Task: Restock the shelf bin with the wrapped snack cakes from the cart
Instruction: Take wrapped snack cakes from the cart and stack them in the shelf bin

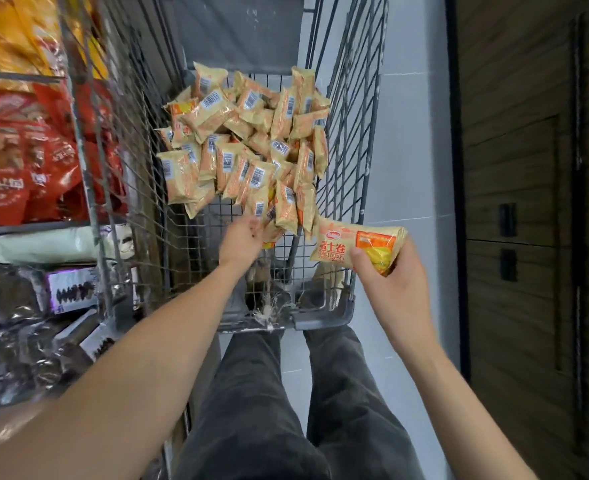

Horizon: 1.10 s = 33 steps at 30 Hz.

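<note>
A heap of several tan-and-orange wrapped snack cakes [248, 140] fills the far half of the wire cart [355, 140]. My left hand [242, 240] reaches into the cart at the near edge of the heap, its fingers curled around the lowest cake [268, 233]. My right hand [390, 275] grips a small stack of the same cakes [351, 245] over the cart's near right corner, label side up, thumb across the front.
Shelves on the left hold red snack bags [19, 157], yellow bags [12, 36] above, and silver and dark wrapped packs [26, 327] below. A dark wood-panelled wall [514, 202] runs along the right. My legs stand behind the cart on the pale tiled floor [410, 168].
</note>
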Available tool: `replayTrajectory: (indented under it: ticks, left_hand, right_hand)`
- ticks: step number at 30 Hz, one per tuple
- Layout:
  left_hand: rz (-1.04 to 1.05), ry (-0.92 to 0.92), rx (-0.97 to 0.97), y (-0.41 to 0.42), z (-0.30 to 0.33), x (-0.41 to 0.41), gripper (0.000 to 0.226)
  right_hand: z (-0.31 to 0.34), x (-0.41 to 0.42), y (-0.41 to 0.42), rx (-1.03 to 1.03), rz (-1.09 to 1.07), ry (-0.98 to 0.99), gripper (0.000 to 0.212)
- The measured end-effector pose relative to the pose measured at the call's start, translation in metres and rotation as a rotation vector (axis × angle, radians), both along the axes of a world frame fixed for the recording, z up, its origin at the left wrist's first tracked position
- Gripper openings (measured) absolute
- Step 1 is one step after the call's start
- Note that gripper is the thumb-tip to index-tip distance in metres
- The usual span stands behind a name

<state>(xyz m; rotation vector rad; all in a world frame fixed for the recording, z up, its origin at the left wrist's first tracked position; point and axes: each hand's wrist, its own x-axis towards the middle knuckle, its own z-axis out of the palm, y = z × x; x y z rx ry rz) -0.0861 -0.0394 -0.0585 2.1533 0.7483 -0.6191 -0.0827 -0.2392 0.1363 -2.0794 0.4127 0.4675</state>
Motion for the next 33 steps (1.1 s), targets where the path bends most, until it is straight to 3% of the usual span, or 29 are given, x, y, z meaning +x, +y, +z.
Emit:
replayTrajectory:
  ticks: [3, 7, 12, 17, 21, 24, 26, 30, 33]
  left_hand:
    - [-0.133, -0.120, 0.098, -0.013, -0.017, 0.001, 0.024]
    - [-0.258, -0.092, 0.264, -0.020, -0.030, 0.005, 0.028]
    - [-0.062, -0.060, 0.027, -0.010, -0.018, 0.004, 0.016]
    - [0.224, -0.044, -0.170, 0.000, 0.036, -0.008, 0.007]
    - [0.540, -0.173, -0.453, -0.002, 0.098, -0.025, 0.023]
    - [0.690, -0.225, -0.637, -0.010, 0.141, -0.035, 0.022]
    - [0.745, -0.238, -0.764, -0.018, 0.163, -0.041, 0.021]
    - [0.715, -0.207, -0.833, -0.046, 0.188, -0.048, 0.027]
    - [0.695, -0.147, -0.843, -0.068, 0.196, -0.048, 0.025]
  right_hand:
    - [-0.004, -0.003, -0.002, 0.015, 0.007, -0.010, 0.015]
    - [-0.008, -0.007, -0.006, 0.058, -0.058, -0.004, 0.013]
    - [-0.011, -0.005, -0.007, 0.077, -0.084, 0.048, 0.011]
    - [-0.007, 0.000, -0.002, 0.117, -0.080, 0.083, 0.005]
    - [-0.001, -0.001, 0.001, 0.160, -0.096, 0.075, 0.016]
    - [0.006, -0.006, 0.000, 0.232, -0.086, 0.036, 0.043]
    - [0.011, -0.007, 0.000, 0.252, -0.073, 0.029, 0.043]
    - [0.016, -0.006, 0.002, 0.461, -0.288, 0.216, 0.009]
    - [0.017, -0.009, 0.002, 0.517, -0.252, 0.278, 0.015]
